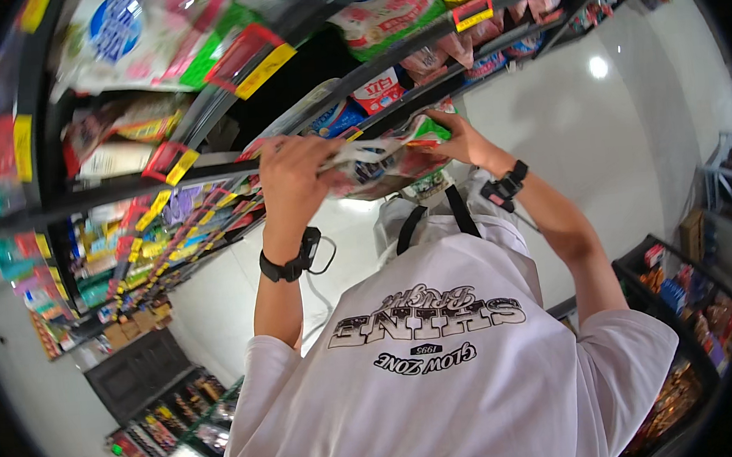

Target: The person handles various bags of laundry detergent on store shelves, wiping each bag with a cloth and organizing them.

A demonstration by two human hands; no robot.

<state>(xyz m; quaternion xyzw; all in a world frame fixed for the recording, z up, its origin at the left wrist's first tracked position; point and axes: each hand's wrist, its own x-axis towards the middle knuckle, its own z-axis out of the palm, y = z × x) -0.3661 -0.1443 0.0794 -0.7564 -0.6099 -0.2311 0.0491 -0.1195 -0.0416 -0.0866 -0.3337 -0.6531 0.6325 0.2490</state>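
Note:
A soft plastic bag of what looks like laundry powder [377,167], white and pink with a green edge and blurred print, lies between my hands in front of the shelf. My left hand [292,173] grips its left end, knuckles close to the dark shelf edge. At the other end, my right hand [465,139] holds the bag by its green corner, thumb and fingers closed round the plastic. Part of the bag's far side is hidden by the left hand.
Dark metal shelves [218,114] with red and yellow price tags [265,60] run across the top and left. Large detergent bags [130,44] stand above; blue and red packs [378,90] sit lower. A rack of goods [682,289] is at right, over pale floor [556,126].

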